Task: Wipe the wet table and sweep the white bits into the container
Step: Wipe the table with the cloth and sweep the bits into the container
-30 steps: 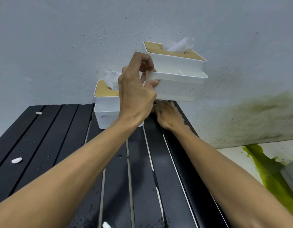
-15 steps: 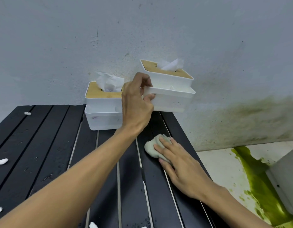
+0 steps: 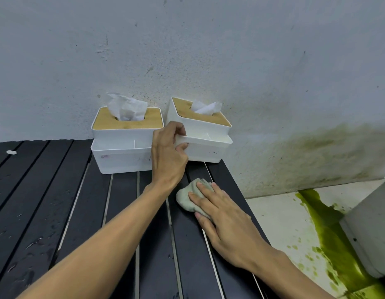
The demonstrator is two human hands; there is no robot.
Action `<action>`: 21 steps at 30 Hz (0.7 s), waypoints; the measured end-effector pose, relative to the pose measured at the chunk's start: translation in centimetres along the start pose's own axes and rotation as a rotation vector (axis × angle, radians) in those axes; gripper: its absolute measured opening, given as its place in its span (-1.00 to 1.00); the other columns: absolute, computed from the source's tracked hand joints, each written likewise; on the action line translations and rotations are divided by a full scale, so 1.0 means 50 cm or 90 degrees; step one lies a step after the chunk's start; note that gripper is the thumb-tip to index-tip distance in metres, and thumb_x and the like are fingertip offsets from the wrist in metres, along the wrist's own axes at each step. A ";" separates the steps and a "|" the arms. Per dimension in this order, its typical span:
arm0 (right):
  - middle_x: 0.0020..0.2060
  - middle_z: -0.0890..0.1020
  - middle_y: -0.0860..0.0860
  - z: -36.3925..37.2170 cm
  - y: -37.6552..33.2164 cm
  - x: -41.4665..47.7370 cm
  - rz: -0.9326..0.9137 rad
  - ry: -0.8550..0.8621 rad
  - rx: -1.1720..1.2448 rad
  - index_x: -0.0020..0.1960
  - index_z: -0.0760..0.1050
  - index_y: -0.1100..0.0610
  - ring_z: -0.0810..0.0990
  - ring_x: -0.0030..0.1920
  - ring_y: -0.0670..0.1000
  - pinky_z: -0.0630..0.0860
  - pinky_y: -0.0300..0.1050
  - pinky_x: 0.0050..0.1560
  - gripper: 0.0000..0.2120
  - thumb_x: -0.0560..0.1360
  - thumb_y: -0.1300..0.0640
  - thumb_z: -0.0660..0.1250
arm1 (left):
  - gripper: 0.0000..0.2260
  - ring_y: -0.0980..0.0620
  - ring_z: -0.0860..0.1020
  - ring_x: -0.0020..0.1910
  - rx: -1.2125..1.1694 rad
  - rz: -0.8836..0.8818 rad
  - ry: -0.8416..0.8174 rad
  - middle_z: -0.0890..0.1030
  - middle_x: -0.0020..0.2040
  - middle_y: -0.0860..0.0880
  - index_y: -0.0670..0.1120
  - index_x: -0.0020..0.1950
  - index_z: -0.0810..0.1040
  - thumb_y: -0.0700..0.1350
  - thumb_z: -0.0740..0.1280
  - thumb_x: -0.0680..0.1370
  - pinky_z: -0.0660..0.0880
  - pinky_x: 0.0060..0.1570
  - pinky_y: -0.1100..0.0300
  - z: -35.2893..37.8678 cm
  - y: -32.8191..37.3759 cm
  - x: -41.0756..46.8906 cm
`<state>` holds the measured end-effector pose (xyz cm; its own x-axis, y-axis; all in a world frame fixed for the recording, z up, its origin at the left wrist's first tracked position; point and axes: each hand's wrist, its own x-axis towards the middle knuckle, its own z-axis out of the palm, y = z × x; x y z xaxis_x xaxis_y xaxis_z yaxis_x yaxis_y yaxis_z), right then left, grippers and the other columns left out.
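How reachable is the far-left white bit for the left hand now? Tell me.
Probably not yet: the left hand grips the right tissue box, and the left tissue box stands between it and the white bit.

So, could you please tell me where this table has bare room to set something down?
The widest free patch is the wet left slats of the table, between the far-left white bit and the left tissue box. The back right corner is crowded: the left hand grips the right tissue box, and the right hand presses the cloth.
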<state>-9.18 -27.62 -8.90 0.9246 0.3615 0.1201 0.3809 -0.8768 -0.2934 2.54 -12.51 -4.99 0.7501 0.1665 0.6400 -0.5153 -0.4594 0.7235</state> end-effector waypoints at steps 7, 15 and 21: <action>0.61 0.08 -0.16 0.002 0.000 0.000 -0.003 0.005 -0.001 0.57 0.19 -0.15 -0.07 0.61 -0.09 -0.07 -0.11 0.60 -0.43 0.60 -0.20 -0.14 | -0.69 0.01 0.44 0.05 0.024 0.020 0.007 0.52 -0.06 0.12 -0.06 0.00 0.48 -0.41 0.40 0.40 0.48 0.01 0.14 0.006 0.002 -0.010; 0.61 0.06 -0.16 -0.004 -0.004 0.000 -0.003 -0.004 -0.002 0.58 0.18 -0.14 -0.10 0.61 -0.09 -0.12 -0.15 0.59 -0.41 0.58 -0.19 -0.17 | -0.70 0.05 0.44 0.10 0.084 0.022 0.003 0.54 0.01 0.10 -0.07 0.08 0.51 -0.35 0.42 0.43 0.28 -0.11 0.49 0.001 -0.005 -0.021; 0.61 0.07 -0.15 -0.004 -0.004 0.000 -0.005 -0.002 0.001 0.58 0.19 -0.12 -0.09 0.62 -0.08 -0.12 -0.15 0.59 -0.41 0.59 -0.19 -0.16 | -0.66 0.04 0.44 0.07 0.159 0.031 0.009 0.55 0.01 0.04 -0.04 0.10 0.49 -0.31 0.46 0.41 0.43 -0.10 0.15 -0.001 -0.007 -0.024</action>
<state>-9.26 -27.51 -8.65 0.9216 0.3694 0.1196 0.3882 -0.8732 -0.2946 1.80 -12.51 -6.00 0.7197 0.1502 0.6778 -0.4314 -0.6682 0.6061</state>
